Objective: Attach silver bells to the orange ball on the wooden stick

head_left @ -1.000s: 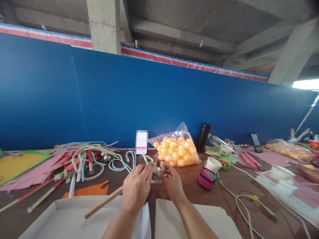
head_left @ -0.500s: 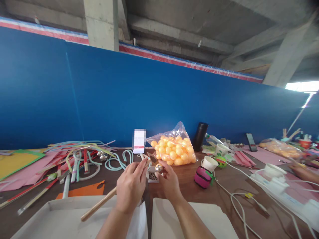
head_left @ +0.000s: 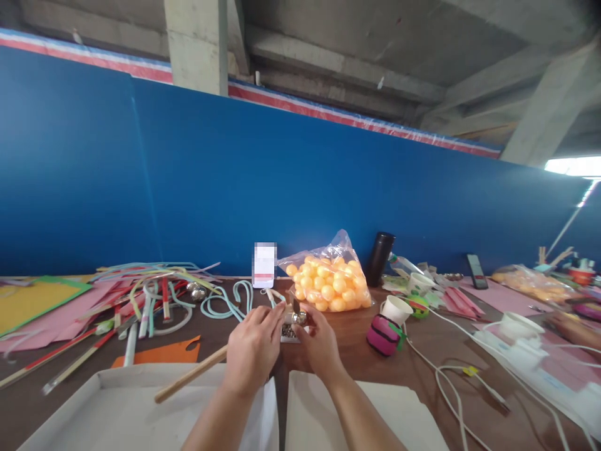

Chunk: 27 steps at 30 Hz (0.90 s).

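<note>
By sm. white box [head_left: 291, 340], L hand [head_left: 253, 352] fingers wrap wooden stick [head_left: 192, 374], R hand's [head_left: 320, 343] pinch silver ball [head_left: 299, 318].

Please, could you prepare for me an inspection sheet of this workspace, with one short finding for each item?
Surface: brown table, with a shallow white tray at the near left.
Job's things: wooden stick, shiny ball, small box of tiny metal pieces.
Clutter: tangled tubes and sticks at left; bag of orange balls behind the hands; purple pouch and paper cup at right.
Hands: left hand holds the stick; right hand holds the ball.
Cables: white cables lie loose at right.
Surroundings: blue panel behind the table; concrete pillar beyond; another person's hand at the right edge.
</note>
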Motion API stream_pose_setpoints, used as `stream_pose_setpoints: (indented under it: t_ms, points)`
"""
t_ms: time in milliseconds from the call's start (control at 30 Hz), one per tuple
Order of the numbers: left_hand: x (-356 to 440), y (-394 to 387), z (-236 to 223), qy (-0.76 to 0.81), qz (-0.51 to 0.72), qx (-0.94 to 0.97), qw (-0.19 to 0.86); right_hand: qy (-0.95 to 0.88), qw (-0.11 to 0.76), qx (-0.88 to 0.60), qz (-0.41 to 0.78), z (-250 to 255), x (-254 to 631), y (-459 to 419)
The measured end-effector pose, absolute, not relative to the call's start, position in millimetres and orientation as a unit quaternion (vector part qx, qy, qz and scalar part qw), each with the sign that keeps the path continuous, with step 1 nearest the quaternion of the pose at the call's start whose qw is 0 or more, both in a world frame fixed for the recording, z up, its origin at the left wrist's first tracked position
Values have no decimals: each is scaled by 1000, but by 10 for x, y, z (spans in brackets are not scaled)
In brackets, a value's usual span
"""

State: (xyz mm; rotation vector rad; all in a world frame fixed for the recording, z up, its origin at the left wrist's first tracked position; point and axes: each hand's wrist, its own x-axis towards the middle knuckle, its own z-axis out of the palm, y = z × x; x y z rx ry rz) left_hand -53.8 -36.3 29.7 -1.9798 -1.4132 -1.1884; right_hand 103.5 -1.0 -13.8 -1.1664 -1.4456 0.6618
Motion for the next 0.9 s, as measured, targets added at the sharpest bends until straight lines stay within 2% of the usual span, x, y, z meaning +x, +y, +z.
stream_pose_setpoints:
  t_ms: [133, 300, 467, 667, 800, 900]
  points:
    - [-536, -361, 306, -516, -460, -688, 220, -637, 545, -491, 236, -110, 1045, -33]
    - [-535, -356, 304, -501, -414, -730, 213, -661, 533, -489, 199, -81, 1042, -55]
    - [-558, -367, 327, -525, -471, -667, 242, -664, 534, -499, 159, -106, 1048, -49]
    - [-533, -374, 328, -492, -411, -736, 219, -680, 518, -501, 132, -60, 1041, -87]
    - [-550, -367, 316, -519, -446, -689, 239, -680, 521, -501, 122, -36, 1047, -104]
    - [-553, -357, 302, -520, -427, -701, 236, -688, 516, -497, 116, -46, 1050, -97]
